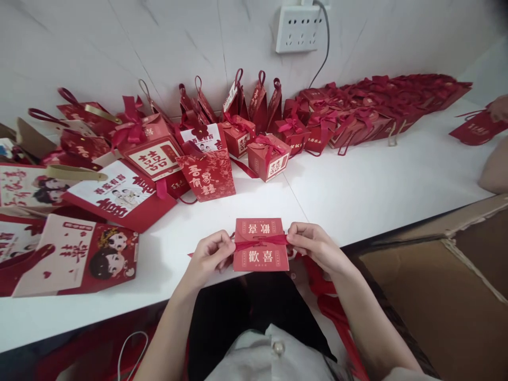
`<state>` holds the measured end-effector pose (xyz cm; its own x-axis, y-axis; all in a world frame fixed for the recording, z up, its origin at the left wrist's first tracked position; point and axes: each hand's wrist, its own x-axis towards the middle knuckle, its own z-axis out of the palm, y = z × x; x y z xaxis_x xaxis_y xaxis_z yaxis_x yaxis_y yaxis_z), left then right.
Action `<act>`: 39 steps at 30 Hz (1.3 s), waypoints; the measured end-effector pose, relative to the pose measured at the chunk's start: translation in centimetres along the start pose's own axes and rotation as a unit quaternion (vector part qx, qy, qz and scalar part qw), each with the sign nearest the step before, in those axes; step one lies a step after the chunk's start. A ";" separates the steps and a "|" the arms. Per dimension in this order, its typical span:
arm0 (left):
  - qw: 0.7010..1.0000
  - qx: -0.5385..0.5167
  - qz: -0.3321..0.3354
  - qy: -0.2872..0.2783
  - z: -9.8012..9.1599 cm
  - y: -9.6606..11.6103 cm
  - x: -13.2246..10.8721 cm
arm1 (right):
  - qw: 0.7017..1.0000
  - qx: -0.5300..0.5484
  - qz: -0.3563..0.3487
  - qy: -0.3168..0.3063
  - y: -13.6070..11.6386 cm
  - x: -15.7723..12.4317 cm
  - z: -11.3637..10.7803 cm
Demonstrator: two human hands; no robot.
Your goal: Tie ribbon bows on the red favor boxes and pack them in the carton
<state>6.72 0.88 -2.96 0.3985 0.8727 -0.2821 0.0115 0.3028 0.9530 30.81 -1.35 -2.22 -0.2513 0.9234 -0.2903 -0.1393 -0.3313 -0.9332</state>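
Note:
A small red gift box (261, 257) with white characters lies at the near edge of the white table (377, 185). A red ribbon (260, 242) runs across its middle. My left hand (210, 255) pinches the ribbon at the box's left side. My right hand (313, 244) pinches the ribbon at the right side. Both hands are closed on the ribbon, which is pulled taut between them.
Several red gift bags and boxes (159, 153) crowd the table's left and back. A row of flat red bags (381, 106) lies along the wall. Another person's hand (499, 108) holds a red bag (476, 129) at far right. A cardboard box (444, 286) stands right of me.

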 end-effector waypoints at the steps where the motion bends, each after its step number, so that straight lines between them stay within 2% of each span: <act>1: 1.000 0.013 -0.002 -0.008 -0.3 0.0 -0.2 | 1.000 -0.022 0.008 -0.009 -0.2 -0.1 -0.2; 5: 0.996 0.081 -0.018 -0.042 -3.0 1.2 -1.6 | 0.986 -0.161 0.024 -0.030 -2.2 -0.9 -1.9; 9: 0.993 0.115 -0.009 -0.032 -6.2 3.5 -3.3 | 0.968 -0.244 -0.034 0.048 -5.3 -1.9 -3.7; 12: 0.992 0.112 0.061 0.006 -6.9 5.7 -3.9 | 0.966 -0.215 -0.113 0.092 -7.0 -1.9 -3.2; 15: 0.987 0.077 0.139 0.009 -5.4 8.1 -3.6 | 0.985 -0.086 -0.147 0.033 -7.5 -1.1 -0.9; 18: 0.983 0.003 0.177 -0.043 -2.6 10.2 -2.7 | 0.987 0.053 -0.140 -0.064 -7.4 0.0 2.3; 21: 0.970 -0.089 0.208 -0.093 -0.1 11.6 -2.0 | 0.978 0.135 -0.132 -0.093 -7.1 0.6 4.9; 25: 0.954 -0.148 0.233 -0.119 1.5 12.4 -1.6 | 0.963 0.203 -0.159 -0.073 -6.7 0.7 6.7; 30: 0.950 -0.107 0.262 -0.131 1.7 12.3 -1.4 | 0.944 0.198 -0.264 0.027 -6.6 1.1 8.0; 34: 0.951 -0.098 0.265 -0.124 2.0 12.1 -1.5 | 0.933 0.212 -0.282 0.068 -7.1 1.2 8.6; 39: 0.952 -0.096 0.268 -0.115 2.1 12.2 -1.6 | 0.934 0.192 -0.292 0.076 -7.4 0.8 8.5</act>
<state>8.18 2.33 9.35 0.4912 0.8209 0.2913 -0.4090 -0.0779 0.9092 23.47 0.14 6.23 0.1098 0.9755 0.1905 -0.5507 0.2193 -0.8054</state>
